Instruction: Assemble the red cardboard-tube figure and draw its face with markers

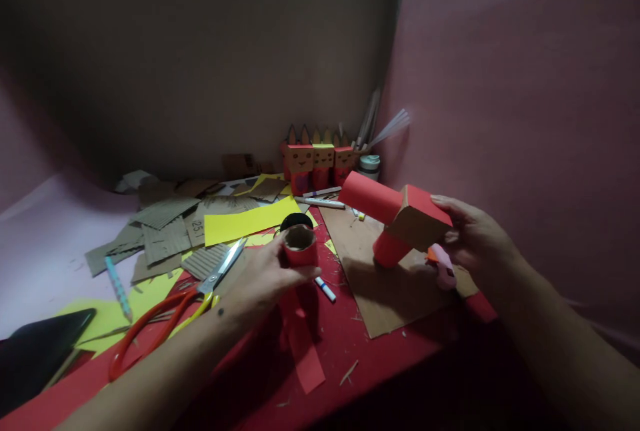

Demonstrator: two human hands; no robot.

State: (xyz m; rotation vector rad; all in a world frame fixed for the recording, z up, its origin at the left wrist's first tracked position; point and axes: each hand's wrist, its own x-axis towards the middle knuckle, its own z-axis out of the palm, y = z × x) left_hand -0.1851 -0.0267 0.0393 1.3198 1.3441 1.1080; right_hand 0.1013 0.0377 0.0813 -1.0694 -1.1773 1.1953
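My left hand [273,267] is closed round a short cardboard tube [301,256] wrapped in red paper, its open end facing up. Below it a red paper strip [306,354] lies on the table. My right hand [470,231] grips a small cardboard box [423,227] by its right side, tilted above the table. Red paper [370,197] covers the box's top and sticks out to the left as a loose flap. Under the box shows another red tube [391,249]; whether they touch I cannot tell. Beside my right hand lies a pink glue gun [444,269], partly hidden.
A cardboard sheet [373,311] lies on the red table [345,364]. Large orange-handled scissors [187,301], yellow paper [245,221] and cardboard scraps [165,241] spread leftward. Three box figures [323,157] with drawn faces stand at the back, near a lidded cup [369,164] and markers [320,203].
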